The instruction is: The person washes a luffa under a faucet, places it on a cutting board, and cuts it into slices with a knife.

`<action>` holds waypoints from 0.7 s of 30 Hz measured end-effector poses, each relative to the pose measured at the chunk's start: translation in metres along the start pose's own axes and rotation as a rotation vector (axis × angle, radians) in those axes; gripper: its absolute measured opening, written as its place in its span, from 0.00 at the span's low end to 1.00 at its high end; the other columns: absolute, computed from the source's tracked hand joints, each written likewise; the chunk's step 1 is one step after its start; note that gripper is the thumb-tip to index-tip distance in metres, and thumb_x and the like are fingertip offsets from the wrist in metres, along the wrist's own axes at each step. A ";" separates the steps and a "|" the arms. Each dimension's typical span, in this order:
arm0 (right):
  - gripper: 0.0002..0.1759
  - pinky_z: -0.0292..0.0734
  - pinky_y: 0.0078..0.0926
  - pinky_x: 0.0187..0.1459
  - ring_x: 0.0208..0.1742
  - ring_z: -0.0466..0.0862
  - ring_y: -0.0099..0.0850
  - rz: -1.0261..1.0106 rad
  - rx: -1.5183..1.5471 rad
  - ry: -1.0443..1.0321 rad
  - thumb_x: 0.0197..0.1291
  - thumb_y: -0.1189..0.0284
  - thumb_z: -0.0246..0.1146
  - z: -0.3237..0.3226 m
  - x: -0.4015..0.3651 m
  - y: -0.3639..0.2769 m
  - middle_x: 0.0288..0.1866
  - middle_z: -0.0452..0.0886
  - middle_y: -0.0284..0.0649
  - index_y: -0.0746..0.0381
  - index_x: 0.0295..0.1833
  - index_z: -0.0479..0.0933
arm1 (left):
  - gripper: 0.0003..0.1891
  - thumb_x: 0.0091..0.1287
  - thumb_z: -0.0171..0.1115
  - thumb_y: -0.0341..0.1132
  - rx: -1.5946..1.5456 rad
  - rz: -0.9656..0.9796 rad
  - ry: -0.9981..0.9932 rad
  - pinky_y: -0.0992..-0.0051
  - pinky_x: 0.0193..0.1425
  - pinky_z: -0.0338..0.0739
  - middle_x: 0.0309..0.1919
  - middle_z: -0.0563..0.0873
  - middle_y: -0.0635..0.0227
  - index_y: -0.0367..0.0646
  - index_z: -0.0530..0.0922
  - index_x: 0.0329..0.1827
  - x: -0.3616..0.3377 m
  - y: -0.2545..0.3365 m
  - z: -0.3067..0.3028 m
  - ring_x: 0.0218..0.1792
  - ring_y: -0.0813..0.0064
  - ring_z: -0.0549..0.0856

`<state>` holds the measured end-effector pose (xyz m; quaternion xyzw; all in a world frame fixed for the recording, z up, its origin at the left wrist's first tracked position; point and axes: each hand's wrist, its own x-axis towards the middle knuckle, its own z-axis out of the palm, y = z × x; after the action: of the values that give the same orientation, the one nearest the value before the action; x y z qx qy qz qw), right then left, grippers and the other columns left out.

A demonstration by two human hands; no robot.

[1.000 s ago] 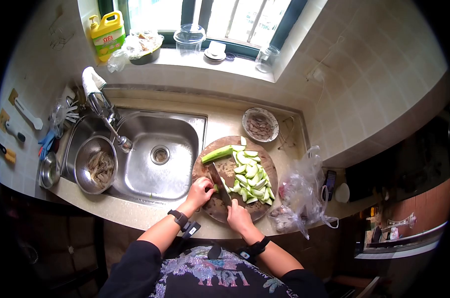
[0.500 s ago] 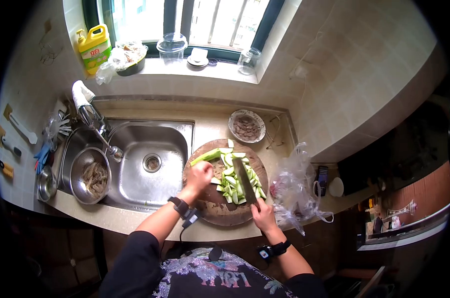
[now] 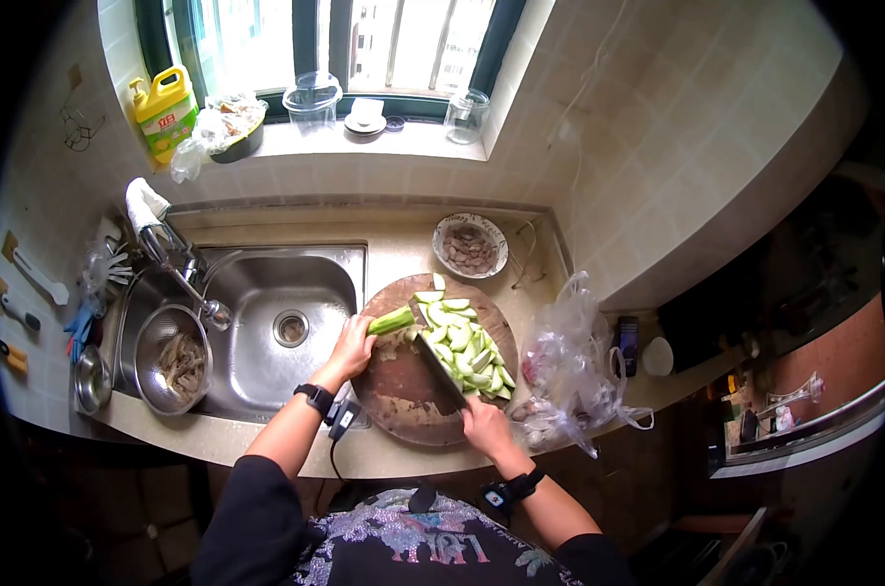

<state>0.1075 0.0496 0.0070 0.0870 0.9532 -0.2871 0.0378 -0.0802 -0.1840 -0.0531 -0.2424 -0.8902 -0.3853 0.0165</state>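
A round wooden cutting board (image 3: 403, 400) lies on the counter right of the sink. My left hand (image 3: 352, 347) is closed around the outer end of a green gourd piece (image 3: 393, 319) at the board's left edge. In my right hand (image 3: 488, 427) is the handle of a kitchen knife (image 3: 440, 373). Its dark blade slants up and left over the board, with the tip close to the gourd's inner end. Cut gourd pieces (image 3: 470, 347), pale with green skin, are heaped on the board's right half, just right of the blade.
Behind the board stands a patterned bowl (image 3: 442, 259) of greyish slices. Crumpled plastic bags (image 3: 569, 361) lie to the right. Left are the steel sink (image 3: 267, 376) and a colander (image 3: 154, 391) holding what look like shrimp. A yellow detergent bottle (image 3: 166, 117) stands on the windowsill.
My left hand has moved down and left and now grips the gourd's end, which has shifted lower. The knife has swung left, from over the cut pieces to their left side.
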 end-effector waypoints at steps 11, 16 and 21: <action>0.10 0.71 0.52 0.32 0.32 0.78 0.58 -0.073 0.130 0.028 0.60 0.69 0.54 -0.005 0.000 -0.007 0.26 0.77 0.59 0.64 0.42 0.67 | 0.19 0.53 0.60 0.25 0.018 0.250 -0.215 0.64 0.57 0.68 0.48 0.75 0.61 0.45 0.76 0.51 -0.048 0.029 -0.007 0.51 0.58 0.72; 0.11 0.72 0.51 0.33 0.31 0.78 0.57 -0.176 0.106 0.018 0.60 0.72 0.53 -0.001 -0.010 -0.028 0.27 0.77 0.58 0.67 0.46 0.67 | 0.21 0.48 0.60 0.23 -0.021 0.076 0.148 0.64 0.58 0.68 0.48 0.74 0.59 0.42 0.77 0.48 -0.043 0.029 -0.002 0.51 0.57 0.72; 0.13 0.73 0.50 0.34 0.33 0.78 0.57 -0.175 0.086 -0.015 0.60 0.73 0.52 0.005 -0.013 -0.033 0.30 0.78 0.60 0.68 0.49 0.66 | 0.19 0.48 0.65 0.30 -0.195 -0.127 0.322 0.66 0.56 0.69 0.45 0.70 0.55 0.38 0.74 0.45 -0.049 0.032 0.018 0.49 0.57 0.72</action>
<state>0.1141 0.0181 0.0223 0.0025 0.9437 -0.3305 0.0158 -0.0200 -0.1734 -0.0547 -0.1213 -0.8481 -0.5037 0.1108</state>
